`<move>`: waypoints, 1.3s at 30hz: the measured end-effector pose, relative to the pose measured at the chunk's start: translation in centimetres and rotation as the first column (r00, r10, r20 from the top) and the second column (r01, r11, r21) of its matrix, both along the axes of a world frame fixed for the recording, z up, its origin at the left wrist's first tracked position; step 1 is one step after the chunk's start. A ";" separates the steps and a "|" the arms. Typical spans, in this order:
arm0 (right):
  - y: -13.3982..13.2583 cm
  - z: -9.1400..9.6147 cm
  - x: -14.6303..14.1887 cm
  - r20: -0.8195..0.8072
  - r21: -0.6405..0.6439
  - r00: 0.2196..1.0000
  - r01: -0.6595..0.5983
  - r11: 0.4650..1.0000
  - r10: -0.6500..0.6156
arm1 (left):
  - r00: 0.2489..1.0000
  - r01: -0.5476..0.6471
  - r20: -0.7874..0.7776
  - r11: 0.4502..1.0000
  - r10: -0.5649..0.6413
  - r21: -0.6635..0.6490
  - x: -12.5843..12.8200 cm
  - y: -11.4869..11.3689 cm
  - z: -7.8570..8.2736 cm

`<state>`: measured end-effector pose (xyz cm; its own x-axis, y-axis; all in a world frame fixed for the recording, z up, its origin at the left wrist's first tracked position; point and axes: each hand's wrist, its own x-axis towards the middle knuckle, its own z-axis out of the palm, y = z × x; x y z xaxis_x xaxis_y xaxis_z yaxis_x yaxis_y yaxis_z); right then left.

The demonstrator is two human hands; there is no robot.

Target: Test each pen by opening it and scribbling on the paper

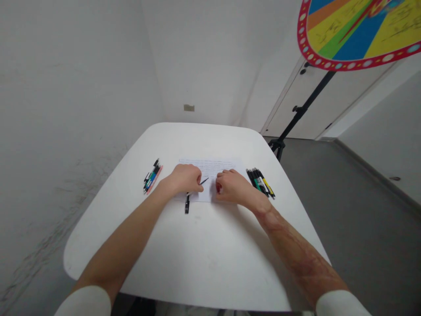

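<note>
My left hand (187, 177) is closed over the paper, thumb and fingers pinching a thin, dark pen refill (204, 180) whose pointed end sticks out to the right. Opposite it, my right hand (233, 186) is curled with its fingertips together; whatever it may hold is hidden. Beneath both hands lies a sheet of lined paper (213, 166) with writing or print too small to read. A black pen part (187, 205) rests at the paper's near edge, just below my left hand, its upper end partly covered.
The white table (204, 250) carries a group of several pens (152, 179) on the left and another bunch of pens (261, 182) on the right. Beyond the table's right side stands a black tripod (296, 116) bearing a colourful wheel (348, 37). White walls rise behind and left.
</note>
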<state>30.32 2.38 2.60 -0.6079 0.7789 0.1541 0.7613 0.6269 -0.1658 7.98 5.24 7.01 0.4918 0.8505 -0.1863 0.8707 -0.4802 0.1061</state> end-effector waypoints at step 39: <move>-0.5 -4.9 -0.2 -0.920 -0.367 0.165 -0.038 0.930 -0.356 | 0.863 0.257 0.486 0.948 -0.137 -0.189 -2.6 1.1 0.9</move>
<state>30.15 1.93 -2.27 0.0221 0.9552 0.2951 -0.0613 0.2959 -0.9532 5.35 6.29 7.88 0.7240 0.6852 -0.0803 0.5820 -0.5441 0.6044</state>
